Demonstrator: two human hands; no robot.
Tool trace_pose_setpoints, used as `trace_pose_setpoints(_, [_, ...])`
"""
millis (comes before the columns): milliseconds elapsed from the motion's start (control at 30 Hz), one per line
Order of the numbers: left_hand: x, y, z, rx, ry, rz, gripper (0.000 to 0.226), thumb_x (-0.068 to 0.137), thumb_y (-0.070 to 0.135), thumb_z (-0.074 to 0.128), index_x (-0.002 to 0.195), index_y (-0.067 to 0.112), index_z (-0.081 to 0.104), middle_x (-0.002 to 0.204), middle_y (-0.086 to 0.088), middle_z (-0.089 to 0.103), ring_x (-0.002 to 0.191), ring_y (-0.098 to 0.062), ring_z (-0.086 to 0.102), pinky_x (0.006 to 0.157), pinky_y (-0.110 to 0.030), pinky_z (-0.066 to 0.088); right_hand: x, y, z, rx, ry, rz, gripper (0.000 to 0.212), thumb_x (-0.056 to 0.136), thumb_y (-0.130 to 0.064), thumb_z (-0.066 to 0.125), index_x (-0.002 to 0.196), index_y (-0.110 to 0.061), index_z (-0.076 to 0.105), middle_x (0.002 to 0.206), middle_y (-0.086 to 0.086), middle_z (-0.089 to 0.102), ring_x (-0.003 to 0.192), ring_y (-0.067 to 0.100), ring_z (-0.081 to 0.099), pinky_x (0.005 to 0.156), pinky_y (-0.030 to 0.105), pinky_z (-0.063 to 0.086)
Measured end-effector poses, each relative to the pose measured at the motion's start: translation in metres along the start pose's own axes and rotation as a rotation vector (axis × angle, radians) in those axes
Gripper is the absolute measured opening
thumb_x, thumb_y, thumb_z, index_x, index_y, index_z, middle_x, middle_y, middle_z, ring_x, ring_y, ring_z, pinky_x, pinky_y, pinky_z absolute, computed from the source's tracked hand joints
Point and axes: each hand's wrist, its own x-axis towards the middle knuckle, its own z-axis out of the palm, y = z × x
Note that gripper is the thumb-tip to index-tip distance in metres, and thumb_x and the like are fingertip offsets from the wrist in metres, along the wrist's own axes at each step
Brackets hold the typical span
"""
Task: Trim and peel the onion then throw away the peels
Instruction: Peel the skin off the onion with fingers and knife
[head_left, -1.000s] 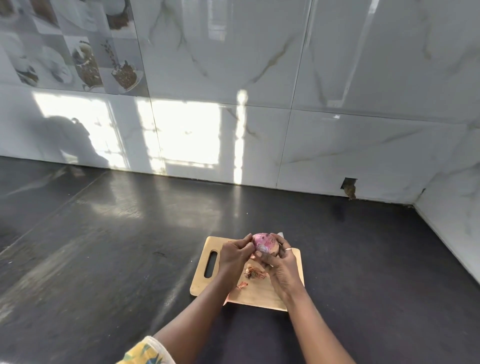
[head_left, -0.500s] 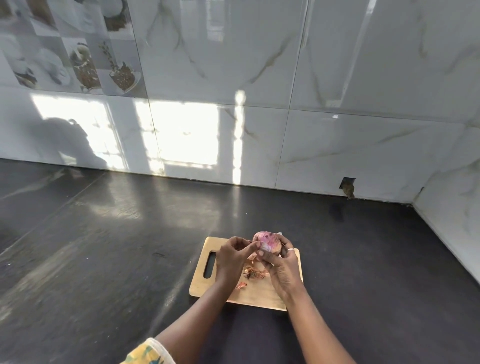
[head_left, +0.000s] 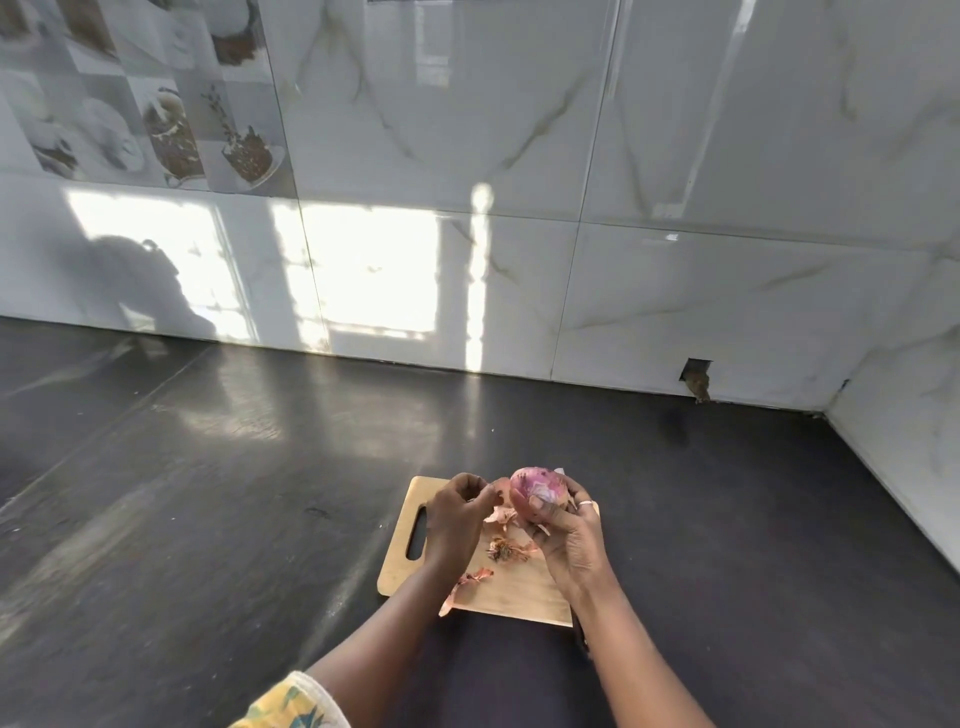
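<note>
A partly peeled red onion (head_left: 536, 490) is gripped in my right hand (head_left: 569, 540) just above the far edge of a wooden cutting board (head_left: 519, 592). My thumb lies across its front. My left hand (head_left: 453, 519) is a little to the left of the onion, fingers curled, pinching a pale strip of onion peel (head_left: 500, 489) at its fingertips. Another loose peel (head_left: 503, 517) hangs between the hands. Dry peel scraps (head_left: 506, 551) and a root piece lie on the board, and one scrap (head_left: 451, 603) hangs over its near edge.
The board sits on a dark stone counter (head_left: 234, 493) that runs left and towards me. White marble tiles (head_left: 675, 291) form the back wall, and a side wall (head_left: 909, 441) closes the right corner. A small dark object (head_left: 581, 636) shows under my right wrist.
My left hand has pulled away from the onion to the left with a strip of peel. My right hand has kept the onion in about the same place.
</note>
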Motion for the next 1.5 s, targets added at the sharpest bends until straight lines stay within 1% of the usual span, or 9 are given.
trace_pose_setpoints(67, [0.003, -0.001, -0.002, -0.078, 0.022, -0.043, 0.017, 0.081, 0.016, 0.068, 0.067, 0.010, 0.059, 0.068, -0.009, 0.070, 0.067, -0.024, 0.070, 0.069, -0.038, 0.054, -0.001, -0.001, 0.000, 0.017, 0.014, 0.019, 0.079, 0.050, -0.007, 0.089, 0.117, -0.007, 0.047, 0.092, 0.015, 0.072, 0.078, 0.028, 0.072, 0.065, 0.036, 0.059])
trace_pose_setpoints(133, [0.006, -0.001, -0.005, -0.089, 0.032, -0.078, 0.016, 0.081, 0.017, 0.069, 0.070, 0.010, 0.061, 0.069, -0.011, 0.071, 0.064, -0.023, 0.070, 0.071, -0.042, 0.057, 0.001, 0.000, -0.002, 0.031, 0.051, 0.032, 0.091, 0.038, -0.017, 0.094, 0.116, -0.003, 0.048, 0.092, 0.016, 0.072, 0.079, 0.027, 0.071, 0.063, 0.036, 0.059])
trace_pose_setpoints(333, [0.009, -0.010, -0.009, 0.101, -0.037, -0.110, 0.004, 0.079, 0.010, 0.071, 0.080, 0.010, 0.075, 0.070, -0.007, 0.072, 0.064, -0.017, 0.067, 0.077, -0.043, 0.058, 0.005, 0.001, -0.008, 0.097, 0.087, 0.040, 0.044, 0.061, -0.013, 0.074, 0.098, -0.009, 0.050, 0.096, 0.017, 0.064, 0.073, 0.024, 0.070, 0.059, 0.036, 0.058])
trace_pose_setpoints(467, [0.005, -0.006, -0.009, 0.326, -0.097, -0.032, 0.024, 0.085, 0.005, 0.060, 0.106, 0.011, 0.070, 0.107, -0.006, 0.071, 0.096, -0.015, 0.065, 0.090, -0.020, 0.047, 0.005, 0.004, -0.009, 0.073, 0.074, 0.049, 0.063, 0.051, -0.018, 0.088, 0.105, -0.009, 0.056, 0.105, 0.016, 0.064, 0.080, 0.026, 0.070, 0.060, 0.036, 0.059])
trace_pose_setpoints(600, [0.002, -0.002, -0.009, 0.385, -0.092, 0.079, 0.021, 0.087, 0.019, 0.060, 0.106, 0.020, 0.071, 0.108, 0.001, 0.070, 0.101, -0.011, 0.064, 0.090, -0.023, 0.049, 0.002, 0.002, -0.008, 0.047, 0.015, 0.044, 0.033, 0.070, -0.007, 0.064, 0.103, -0.011, 0.059, 0.087, 0.013, 0.071, 0.072, 0.025, 0.071, 0.059, 0.037, 0.060])
trace_pose_setpoints(800, [-0.001, 0.008, -0.008, 0.182, -0.157, 0.208, 0.019, 0.083, 0.020, 0.067, 0.101, 0.014, 0.072, 0.096, 0.002, 0.072, 0.080, 0.004, 0.066, 0.073, -0.014, 0.053, 0.003, 0.004, -0.010, 0.049, 0.026, 0.053, 0.081, 0.040, -0.004, 0.088, 0.115, -0.010, 0.059, 0.101, 0.019, 0.068, 0.085, 0.033, 0.069, 0.073, 0.041, 0.060])
trace_pose_setpoints(1000, [0.003, 0.003, -0.012, -0.044, -0.188, 0.065, 0.013, 0.079, 0.018, 0.072, 0.089, 0.026, 0.073, 0.088, -0.003, 0.074, 0.078, -0.010, 0.064, 0.084, -0.046, 0.055, 0.005, 0.001, -0.010, 0.022, -0.033, 0.049, 0.060, 0.064, 0.021, 0.057, 0.117, -0.006, 0.058, 0.112, 0.020, 0.063, 0.100, 0.036, 0.064, 0.079, 0.043, 0.058])
trace_pose_setpoints(1167, [0.004, 0.007, -0.014, -0.124, -0.196, 0.071, 0.014, 0.076, 0.013, 0.073, 0.089, 0.018, 0.074, 0.089, -0.003, 0.074, 0.089, -0.017, 0.070, 0.088, -0.040, 0.054, 0.003, -0.001, -0.005, 0.002, -0.050, 0.031, 0.062, 0.062, 0.022, 0.056, 0.117, -0.005, 0.058, 0.109, 0.018, 0.063, 0.104, 0.036, 0.061, 0.083, 0.045, 0.055])
trace_pose_setpoints(1500, [0.004, 0.007, -0.009, 0.102, -0.008, 0.197, 0.031, 0.078, 0.011, 0.072, 0.107, 0.004, 0.066, 0.103, -0.005, 0.068, 0.086, -0.002, 0.062, 0.084, -0.025, 0.054, 0.004, 0.002, -0.005, -0.073, -0.029, 0.022, 0.060, 0.057, 0.022, 0.062, 0.110, -0.007, 0.063, 0.107, 0.013, 0.065, 0.110, 0.036, 0.058, 0.087, 0.049, 0.049])
